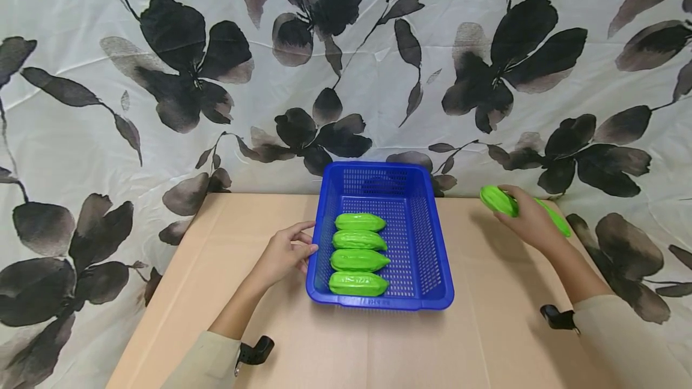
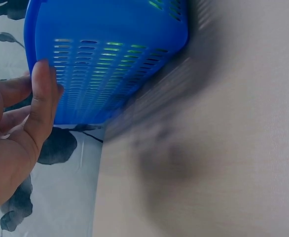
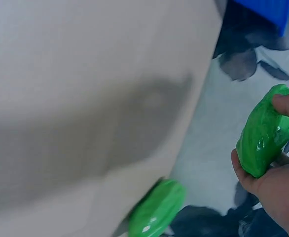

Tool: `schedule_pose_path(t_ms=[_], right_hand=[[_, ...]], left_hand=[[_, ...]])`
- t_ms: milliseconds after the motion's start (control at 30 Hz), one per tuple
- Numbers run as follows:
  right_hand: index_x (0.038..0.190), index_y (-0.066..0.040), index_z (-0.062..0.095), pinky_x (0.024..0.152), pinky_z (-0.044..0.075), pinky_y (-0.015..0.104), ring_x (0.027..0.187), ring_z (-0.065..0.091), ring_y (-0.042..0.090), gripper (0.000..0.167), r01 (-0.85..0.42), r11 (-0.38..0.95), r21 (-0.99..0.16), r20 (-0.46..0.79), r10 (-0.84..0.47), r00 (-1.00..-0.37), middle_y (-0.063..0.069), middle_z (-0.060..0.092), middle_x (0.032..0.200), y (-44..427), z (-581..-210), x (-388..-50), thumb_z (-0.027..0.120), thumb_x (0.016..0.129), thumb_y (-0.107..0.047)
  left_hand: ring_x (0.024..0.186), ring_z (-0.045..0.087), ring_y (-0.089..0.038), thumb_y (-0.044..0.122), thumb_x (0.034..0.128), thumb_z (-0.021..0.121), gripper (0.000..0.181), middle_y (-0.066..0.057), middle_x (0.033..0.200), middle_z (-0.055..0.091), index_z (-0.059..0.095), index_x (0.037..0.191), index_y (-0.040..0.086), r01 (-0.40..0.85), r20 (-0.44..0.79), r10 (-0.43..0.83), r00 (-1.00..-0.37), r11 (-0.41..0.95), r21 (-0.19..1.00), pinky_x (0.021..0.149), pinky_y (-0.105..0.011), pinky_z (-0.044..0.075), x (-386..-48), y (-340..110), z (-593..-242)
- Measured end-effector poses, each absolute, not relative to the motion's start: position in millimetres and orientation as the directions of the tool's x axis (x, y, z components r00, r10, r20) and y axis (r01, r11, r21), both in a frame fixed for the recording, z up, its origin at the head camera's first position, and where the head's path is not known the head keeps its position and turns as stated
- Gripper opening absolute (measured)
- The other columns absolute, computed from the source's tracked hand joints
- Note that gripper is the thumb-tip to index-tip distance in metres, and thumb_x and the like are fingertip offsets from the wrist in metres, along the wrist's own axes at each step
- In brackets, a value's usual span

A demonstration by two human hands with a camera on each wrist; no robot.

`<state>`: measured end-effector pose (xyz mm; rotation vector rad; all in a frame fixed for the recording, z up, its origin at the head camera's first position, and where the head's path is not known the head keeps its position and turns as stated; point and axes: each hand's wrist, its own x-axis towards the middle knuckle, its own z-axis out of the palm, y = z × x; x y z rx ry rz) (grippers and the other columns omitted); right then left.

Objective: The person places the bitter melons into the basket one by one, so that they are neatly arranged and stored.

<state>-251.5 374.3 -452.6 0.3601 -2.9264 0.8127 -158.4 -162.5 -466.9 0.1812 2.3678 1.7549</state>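
- The right hand (image 1: 525, 219) curls around a held gourd (image 1: 498, 200), bright green and ridged, with thumb and fingers on opposite sides; it appears lifted off the desk (image 1: 421, 347), well to the right of the basket.
- The left hand (image 1: 285, 252) is loosely spread, its fingertips touching the left side of the blue plastic basket (image 1: 427, 303), holding nothing else; whether any finger hooks the rim is hard to tell.
- A loose gourd (image 3: 157, 210) lies near the desk's edge, beyond the right hand.
- Four gourds (image 1: 359, 260) lie crosswise in a row along the basket's left side, leaving bare mesh to their right.
- The held gourd looks glossy and moulded, so it is probably light, fairly stiff and not easily bruised, though its weight cannot be seen.
- The sheen suggests some slipperiness; the lengthwise ridges should give fingertips a purchase.
- The thick middle seems the surest place to take hold, since the tapered ends could slide out of a pinch.
- The basket looks light enough to skid, and its rim offers the firmest hold.
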Motion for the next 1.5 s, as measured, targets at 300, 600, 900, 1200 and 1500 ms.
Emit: schedule_pose_path(t_ms=[300,600,900,1200,1500], right_hand=[[0.154,0.001,0.037,0.085,0.049,0.054,0.11,0.054,0.04,0.07,-0.279,0.818,-0.503,0.136,-0.244,-0.96,0.029,0.052,0.142,332.6,-421.9,-261.5,0.073,0.095,-0.012],[0.157,-0.007,0.036,0.088,0.052,0.053,0.111,0.056,0.039,0.069,-0.307,0.773,-0.556,0.11,-0.297,-0.948,0.024,0.051,0.146,288.1,-390.1,-275.6,0.068,0.097,-0.012],[0.158,-0.01,0.036,0.091,0.053,0.051,0.114,0.057,0.037,0.067,-0.346,0.716,-0.606,0.099,-0.364,-0.926,0.023,0.051,0.146,240.8,-373.0,-293.9,0.065,0.097,-0.012],[0.156,-0.011,0.039,0.093,0.054,0.051,0.116,0.057,0.035,0.066,-0.392,0.695,-0.603,0.066,-0.446,-0.893,0.018,0.054,0.146,198.3,-376.4,-311.1,0.063,0.095,-0.012],[0.15,-0.005,0.046,0.1,0.052,0.052,0.119,0.057,0.034,0.06,-0.484,0.688,-0.541,0.019,-0.565,-0.825,0.019,0.058,0.14,169.5,-388.3,-325.8,0.071,0.096,-0.008]], left_hand=[[0.06,0.067,-0.017,-0.002,0.0963,0.067,0.057,-0.02,0.105,0.066,0.048,0.15,0.0,-0.024,-0.088,0.205,-0.975,0.294,0.956,0.054,-0.036,0.065,-159.4,-163.1,-467.3],[0.06,0.067,-0.017,-0.001,0.0963,0.068,0.057,-0.02,0.105,0.066,0.049,0.15,0.001,-0.021,-0.086,0.201,-0.976,0.305,0.952,0.054,-0.036,0.065,-159.6,-164.2,-468.7],[0.06,0.067,-0.017,-0.002,0.0962,0.068,0.057,-0.02,0.105,0.067,0.049,0.15,0.0,-0.026,-0.09,0.204,-0.975,0.296,0.955,0.054,-0.036,0.065,-158.9,-164.4,-466.7],[0.059,0.067,-0.017,-0.002,0.0962,0.068,0.057,-0.02,0.105,0.067,0.048,0.15,0.0,-0.026,-0.09,0.198,-0.976,0.303,0.953,0.054,-0.034,0.065,-159.6,-161.0,-465.8],[0.059,0.067,-0.017,-0.003,0.0962,0.068,0.058,-0.02,0.105,0.066,0.048,0.151,0.0,-0.036,-0.099,0.2,-0.975,0.293,0.955,0.055,-0.037,0.065,-162.0,-159.7,-465.6]])
